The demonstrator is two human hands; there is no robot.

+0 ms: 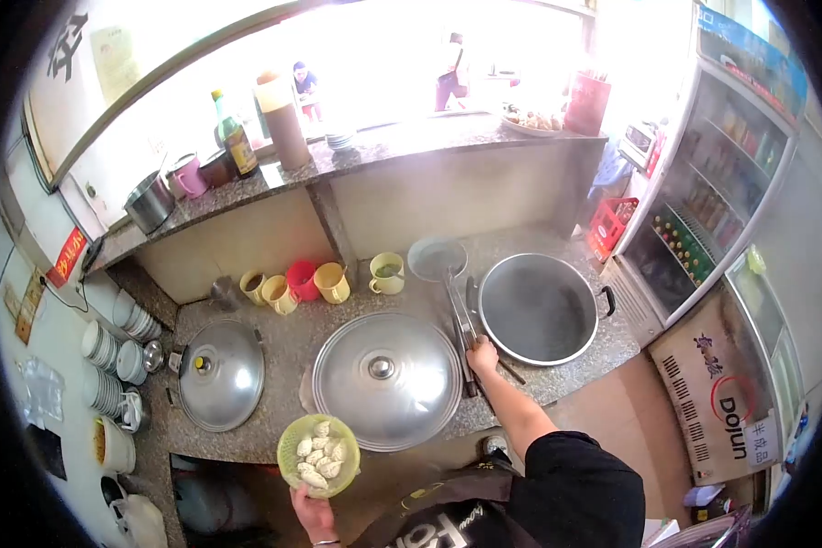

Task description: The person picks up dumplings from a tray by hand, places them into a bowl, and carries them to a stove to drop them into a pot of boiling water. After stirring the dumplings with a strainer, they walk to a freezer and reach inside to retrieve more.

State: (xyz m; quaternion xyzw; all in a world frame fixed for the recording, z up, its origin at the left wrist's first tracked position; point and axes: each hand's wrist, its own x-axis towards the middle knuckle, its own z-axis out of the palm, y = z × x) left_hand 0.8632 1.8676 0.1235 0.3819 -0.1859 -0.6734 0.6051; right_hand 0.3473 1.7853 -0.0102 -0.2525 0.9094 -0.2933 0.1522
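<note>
My left hand (312, 513) holds the rim of a green basket (288, 447) with several dumplings (320, 454) in it, in front of the counter's near edge. My right hand (482, 356) is closed round a long metal utensil (461, 315), whose far end reaches to a grey bowl (437, 259). Right of this hand is a large open pot (539, 309) with dark, steaming contents. Between the hands a big pot carries a domed metal lid (388, 382). A smaller lidded pot (221, 374) is at the left.
Several cups (331, 283) line the back of the counter. Bottles (237, 137) and a plate of food (532, 121) stand on the ledge above. Stacked bowls (105, 347) are at the left, a drinks fridge (712, 183) at the right. Two people are beyond the window.
</note>
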